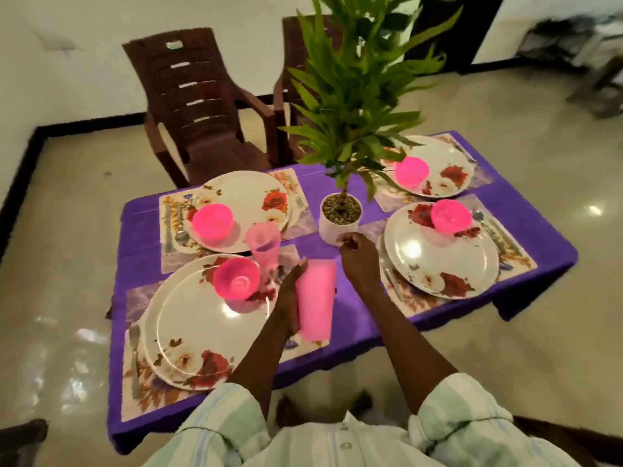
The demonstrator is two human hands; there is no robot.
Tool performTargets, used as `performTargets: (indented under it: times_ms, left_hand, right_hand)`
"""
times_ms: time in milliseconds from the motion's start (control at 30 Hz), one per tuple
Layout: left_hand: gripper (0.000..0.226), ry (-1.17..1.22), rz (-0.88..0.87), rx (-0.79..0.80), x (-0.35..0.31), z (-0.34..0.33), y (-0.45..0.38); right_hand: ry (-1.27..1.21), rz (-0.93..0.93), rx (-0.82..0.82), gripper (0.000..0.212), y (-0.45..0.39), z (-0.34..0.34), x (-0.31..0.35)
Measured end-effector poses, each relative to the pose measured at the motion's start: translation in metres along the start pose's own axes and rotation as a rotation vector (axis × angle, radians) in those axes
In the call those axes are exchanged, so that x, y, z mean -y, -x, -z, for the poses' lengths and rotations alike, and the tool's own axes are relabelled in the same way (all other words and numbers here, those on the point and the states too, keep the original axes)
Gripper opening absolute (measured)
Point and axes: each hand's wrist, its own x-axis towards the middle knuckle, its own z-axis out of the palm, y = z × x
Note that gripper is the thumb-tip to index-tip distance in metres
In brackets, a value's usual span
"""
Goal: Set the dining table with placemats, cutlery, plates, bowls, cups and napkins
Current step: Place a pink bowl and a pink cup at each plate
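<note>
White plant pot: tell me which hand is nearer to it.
Right. The right hand hovers just in front of the white plant pot, at its base. The left hand is lower down, holding a pink cup.

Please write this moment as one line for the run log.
left hand: holds pink cup stack | right hand: near plant pot, empty | one cup placed | napkins: none seen

floor [472, 332]: glossy pale tile | walls [67, 62]: white | chairs [202, 106]: two, brown
</note>
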Motion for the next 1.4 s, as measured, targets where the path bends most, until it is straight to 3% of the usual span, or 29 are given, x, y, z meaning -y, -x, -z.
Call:
performTargets:
  times_ms: [167,367,533,600,633,733,767,800,900,933,1033,1167,1300,1400]
  left_hand:
    - [0.070,-0.079,0.027,-0.026,0.017,-0.042,-0.021]
    - [0.079,-0.145,-0.044,-0.088,0.046,-0.104,-0.058]
    - [0.027,-0.165,-0.084,-0.115,0.088,-0.192,-0.089]
    - [0.020,-0.140,-0.125,-0.120,0.107,-0.223,-0.110]
    - [0.024,-0.148,-0.132,-0.105,0.114,-0.233,-0.121]
    - [0.082,-0.135,-0.027,0.010,0.138,-0.265,-0.146]
    - [0.090,-0.150,0.029,0.014,0.142,-0.275,-0.150]
    - [0.087,-0.174,0.053,0.027,0.143,-0.286,-0.150]
    - [0.039,-0.309,0.043,-0.035,0.141,-0.309,-0.160]
    - [0.033,-0.310,0.033,-0.035,0.140,-0.314,-0.166]
    - [0.049,-0.278,0.036,-0.056,0.135,-0.327,-0.192]
    - [0.111,-0.121,0.099,-0.021,0.125,-0.347,-0.231]
    - [0.107,0.055,0.115,0.087,0.119,-0.357,-0.257]
    - [0.087,0.140,0.124,0.065,0.115,-0.364,-0.270]
  right_hand:
    - [-0.015,-0.049,0.062,0.012,-0.015,0.047,-0.016]
    - [-0.118,-0.067,0.273,0.017,-0.028,0.114,-0.025]
    - [0.014,-0.035,0.457,0.022,-0.058,0.201,-0.067]
    - [0.021,-0.039,0.516,0.018,-0.076,0.241,-0.082]
    - [0.026,-0.038,0.540,0.016,-0.083,0.257,-0.087]
    - [0.016,-0.076,0.577,0.016,-0.106,0.300,-0.105]
    - [-0.015,-0.092,0.579,0.015,-0.113,0.311,-0.111]
    - [-0.048,-0.106,0.577,0.014,-0.119,0.318,-0.117]
    - [-0.156,-0.113,0.587,0.013,-0.143,0.336,-0.129]
    - [-0.185,-0.109,0.595,0.013,-0.152,0.339,-0.133]
    - [-0.213,-0.086,0.633,0.013,-0.179,0.349,-0.138]
    - [-0.297,-0.114,0.676,0.015,-0.221,0.362,-0.144]
    - [-0.429,-0.138,0.701,0.018,-0.258,0.373,-0.148]
    - [-0.514,-0.167,0.652,0.017,-0.284,0.377,-0.152]
